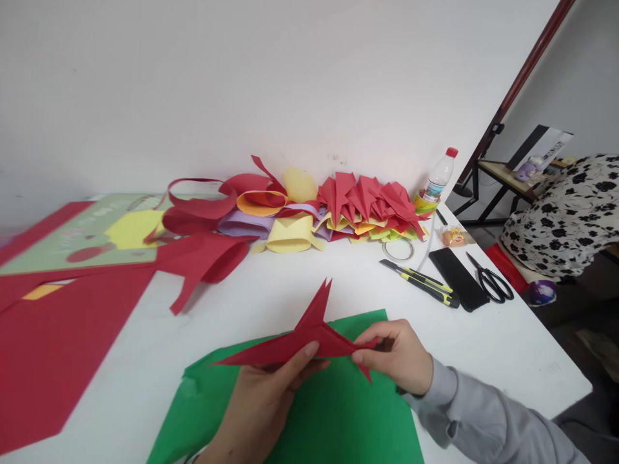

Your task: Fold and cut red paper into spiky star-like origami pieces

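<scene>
Both my hands hold a folded red paper shape [304, 335] with long pointed tips, just above a green paper sheet [333, 419] on the white table [507, 341]. My left hand [264, 403] supports it from below, thumb pressed on its lower edge. At the shape's right end, my right hand [399, 354] pinches the paper between thumb and fingers. One tip points up and away from me, another far to the left.
A heap of folded red, yellow and purple paper pieces [338, 209] lies along the wall. Large red sheets [53, 341] cover the left. Two utility knives [420, 283], a tape ring [397, 248], a black phone [458, 277], scissors [491, 280] and a bottle [438, 180] are at right.
</scene>
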{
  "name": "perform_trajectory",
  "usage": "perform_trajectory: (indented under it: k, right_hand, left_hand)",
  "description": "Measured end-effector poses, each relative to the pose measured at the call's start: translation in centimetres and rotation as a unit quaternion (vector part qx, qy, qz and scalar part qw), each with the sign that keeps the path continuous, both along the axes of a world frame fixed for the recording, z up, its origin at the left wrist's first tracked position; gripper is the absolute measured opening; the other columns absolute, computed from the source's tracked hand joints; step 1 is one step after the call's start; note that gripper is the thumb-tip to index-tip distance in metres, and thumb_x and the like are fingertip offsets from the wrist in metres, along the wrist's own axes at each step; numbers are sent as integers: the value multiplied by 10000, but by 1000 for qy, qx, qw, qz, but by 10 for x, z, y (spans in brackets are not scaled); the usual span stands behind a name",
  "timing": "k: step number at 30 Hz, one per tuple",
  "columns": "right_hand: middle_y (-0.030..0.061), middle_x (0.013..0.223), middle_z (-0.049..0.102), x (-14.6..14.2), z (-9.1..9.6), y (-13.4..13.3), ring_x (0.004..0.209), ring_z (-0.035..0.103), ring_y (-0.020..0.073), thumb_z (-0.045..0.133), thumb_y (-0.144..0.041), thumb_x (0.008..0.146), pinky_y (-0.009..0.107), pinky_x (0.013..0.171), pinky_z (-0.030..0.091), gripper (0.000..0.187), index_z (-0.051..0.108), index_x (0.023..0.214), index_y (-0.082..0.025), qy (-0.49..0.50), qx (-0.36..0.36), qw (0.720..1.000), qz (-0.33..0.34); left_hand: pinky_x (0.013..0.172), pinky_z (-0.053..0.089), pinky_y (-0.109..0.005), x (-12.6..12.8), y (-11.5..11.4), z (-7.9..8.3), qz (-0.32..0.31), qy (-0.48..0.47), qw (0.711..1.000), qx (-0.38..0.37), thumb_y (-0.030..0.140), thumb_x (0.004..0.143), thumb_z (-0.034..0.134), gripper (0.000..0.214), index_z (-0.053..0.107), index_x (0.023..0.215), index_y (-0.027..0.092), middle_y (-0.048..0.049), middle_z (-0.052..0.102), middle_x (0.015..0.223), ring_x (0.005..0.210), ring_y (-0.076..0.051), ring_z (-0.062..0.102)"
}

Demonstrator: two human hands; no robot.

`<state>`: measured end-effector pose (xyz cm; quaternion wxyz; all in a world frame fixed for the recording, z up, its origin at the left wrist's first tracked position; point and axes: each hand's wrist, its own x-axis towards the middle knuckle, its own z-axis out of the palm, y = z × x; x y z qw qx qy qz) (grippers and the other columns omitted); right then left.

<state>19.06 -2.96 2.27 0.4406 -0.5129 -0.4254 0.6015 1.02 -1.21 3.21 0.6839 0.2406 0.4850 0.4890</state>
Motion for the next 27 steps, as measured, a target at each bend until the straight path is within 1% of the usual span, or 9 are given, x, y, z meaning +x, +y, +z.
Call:
perform_trajectory:
  k: [2,4,6,9,13,18,22,24,27]
  right_hand:
    - [2,531,660,2,0,0,464,569,96,827,-506,601,220,465,441,399,730,699,-132,4,18,1000,5]
    - [10,542,663,4,1,2,470,585,102,739,-579,691,231,484,469,456,734,752,-127,21,35,999,5]
    - [5,534,657,6,0,4,462,599,111,685,-621,728,240,484,487,505,729,808,-125,48,38,998,1]
    - [-8,518,653,7,-3,7,435,603,115,769,-564,669,233,456,484,474,713,831,-122,86,11,996,6]
    - [-3,517,664,7,-10,9,390,583,108,864,-445,574,219,408,466,423,697,774,-112,115,-36,992,26]
    - [0,499,664,7,-8,10,342,539,83,873,-423,550,176,344,394,398,694,722,-111,149,-74,986,18]
    - [13,501,669,10,-4,10,353,549,81,882,-401,529,174,367,414,394,691,701,-102,180,-123,976,12]
    - [19,501,670,11,-4,10,358,551,80,885,-373,523,174,377,418,377,692,695,-98,197,-142,970,7]
    - [15,503,667,12,-4,11,373,551,76,875,-328,538,173,394,424,333,692,696,-98,229,-161,960,4]
  left_hand:
    - [614,626,-287,-1,0,-1,-1,-4,1000,3,303,474,917,347,756,765,205,1,781,787,785,-241,715]
    - [613,624,-286,-2,0,-1,-1,-9,1000,4,288,486,913,360,757,801,211,2,779,798,793,-241,715]
    - [606,621,-275,-3,0,0,5,-14,1000,7,277,496,910,369,753,825,221,9,777,809,798,-230,712]
    - [613,619,-259,-4,1,2,10,-16,1000,13,282,488,913,341,748,781,228,22,775,790,802,-217,708]
    - [642,616,-256,-4,1,4,6,5,1000,22,315,443,918,285,739,644,220,25,769,705,744,-217,714]
    - [710,615,-304,-7,2,0,-22,79,996,31,324,436,888,236,765,616,234,-1,779,690,736,-245,722]
    - [712,612,-313,-11,2,-1,-29,122,991,36,326,445,864,184,760,590,279,17,784,709,752,-253,718]
    - [686,611,-313,-11,2,0,-33,137,988,54,313,447,857,159,750,563,294,25,772,669,720,-252,711]
    - [677,607,-322,-12,2,4,-57,152,983,87,322,478,841,127,750,562,292,8,761,643,702,-257,707]
